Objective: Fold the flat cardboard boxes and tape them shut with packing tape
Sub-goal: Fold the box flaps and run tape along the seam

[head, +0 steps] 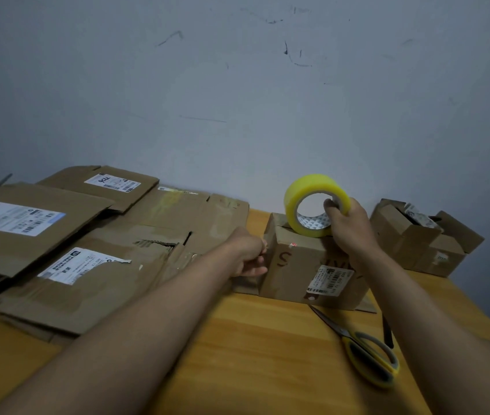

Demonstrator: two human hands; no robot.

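A small folded cardboard box point(300, 265) with a shipping label stands on the wooden table point(252, 354) near the wall. My right hand point(350, 226) grips a yellow roll of packing tape point(303, 205) and holds it upright on the box's top. My left hand point(248, 256) sits against the box's left side with its fingers curled at the edge; whether they pinch a tape end I cannot tell. Several flat cardboard boxes point(88, 253) with labels lie piled on the left.
Scissors point(363, 348) with yellow handles lie on the table in front of the box, to the right. A black pen point(387, 330) lies beside them. Another folded box point(420, 238) with open flaps stands at the back right, near the table's edge.
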